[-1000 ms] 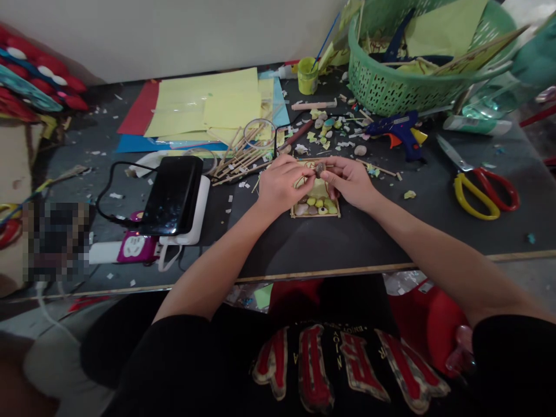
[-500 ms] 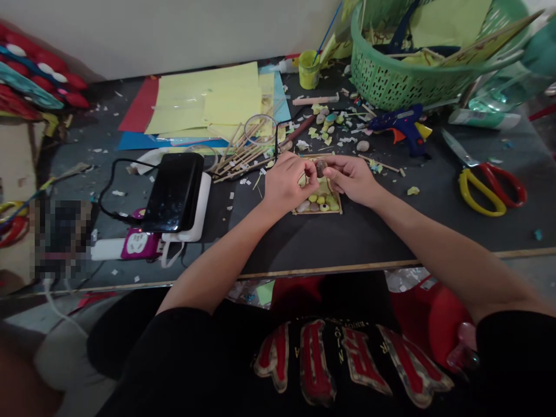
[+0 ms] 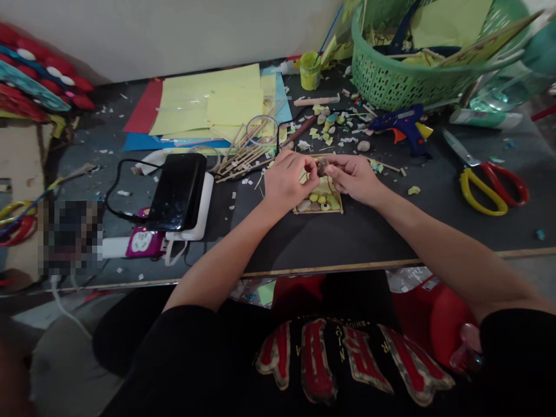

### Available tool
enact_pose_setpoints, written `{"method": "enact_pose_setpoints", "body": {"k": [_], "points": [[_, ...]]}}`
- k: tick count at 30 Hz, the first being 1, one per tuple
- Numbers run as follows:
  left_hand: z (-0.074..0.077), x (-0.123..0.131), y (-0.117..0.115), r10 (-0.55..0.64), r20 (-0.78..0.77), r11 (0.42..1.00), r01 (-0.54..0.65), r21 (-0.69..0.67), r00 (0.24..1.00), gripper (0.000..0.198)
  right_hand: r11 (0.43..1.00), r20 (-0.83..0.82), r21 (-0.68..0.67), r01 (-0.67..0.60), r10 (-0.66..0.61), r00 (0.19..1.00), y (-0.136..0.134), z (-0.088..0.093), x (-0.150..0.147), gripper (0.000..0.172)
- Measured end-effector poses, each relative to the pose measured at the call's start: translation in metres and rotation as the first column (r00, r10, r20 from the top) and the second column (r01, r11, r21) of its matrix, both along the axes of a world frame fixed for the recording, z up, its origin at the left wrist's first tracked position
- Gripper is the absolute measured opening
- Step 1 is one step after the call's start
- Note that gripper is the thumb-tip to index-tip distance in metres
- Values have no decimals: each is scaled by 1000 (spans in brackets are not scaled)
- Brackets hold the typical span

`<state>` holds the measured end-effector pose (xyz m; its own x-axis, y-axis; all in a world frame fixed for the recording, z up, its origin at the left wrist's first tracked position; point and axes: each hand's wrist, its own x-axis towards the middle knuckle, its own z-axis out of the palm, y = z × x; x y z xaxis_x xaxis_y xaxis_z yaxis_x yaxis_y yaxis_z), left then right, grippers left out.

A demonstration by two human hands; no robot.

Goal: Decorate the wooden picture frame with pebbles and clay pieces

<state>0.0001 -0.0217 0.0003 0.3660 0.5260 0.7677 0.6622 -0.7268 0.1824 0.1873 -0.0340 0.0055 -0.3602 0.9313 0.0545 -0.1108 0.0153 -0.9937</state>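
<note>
Right hand [image 3: 355,178] — grip pinching a brown stone [image 3: 322,167]; left hand [image 3: 286,180] beside it — grip, cannot tell.

Background is formed by a plain, pale grey wall [image 3: 195,35]; a darker shadow is cast low at its left. A dark-topped desk [image 3: 313,246] is set along it, its near edge trimmed with a wood-coloured strip. Pale grey floor [image 3: 536,275] is glimpsed beyond the right end. Below, a red surface [image 3: 412,307] is partly seen, its form unclear. Room is dimly, softly lit.
</note>
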Motion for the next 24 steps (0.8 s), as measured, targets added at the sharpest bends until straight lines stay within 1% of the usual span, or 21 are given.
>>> {"method": "enact_pose_setpoints", "body": {"k": [5, 12, 15, 17, 19, 24], "points": [[4, -3, 0, 19, -63, 998, -15, 67, 998, 8, 999, -12, 29, -27, 27, 1000, -1, 0, 1, 44], [12, -10, -1, 76, -159, 968, -35, 247, 984, 8, 992, -28, 75, -100, 102, 994, 0, 0, 2, 41], [13, -12, -2, 94, -210, 963, -35, 268, 973, 8, 990, -38, 80, -113, 117, 992, 1, -2, 3, 40], [12, -14, -2, 79, -232, 974, -26, 224, 970, 12, 989, -33, 78, -125, 128, 991, 2, -4, 4, 39], [9, -16, -1, 43, -227, 991, -12, 136, 973, 17, 988, -30, 82, -132, 135, 990, 3, -4, 4, 39], [4, -21, 3, -6, -146, 999, -1, -46, 989, 26, 989, 5, 73, -126, 126, 992, 0, -2, 3, 39]]}}
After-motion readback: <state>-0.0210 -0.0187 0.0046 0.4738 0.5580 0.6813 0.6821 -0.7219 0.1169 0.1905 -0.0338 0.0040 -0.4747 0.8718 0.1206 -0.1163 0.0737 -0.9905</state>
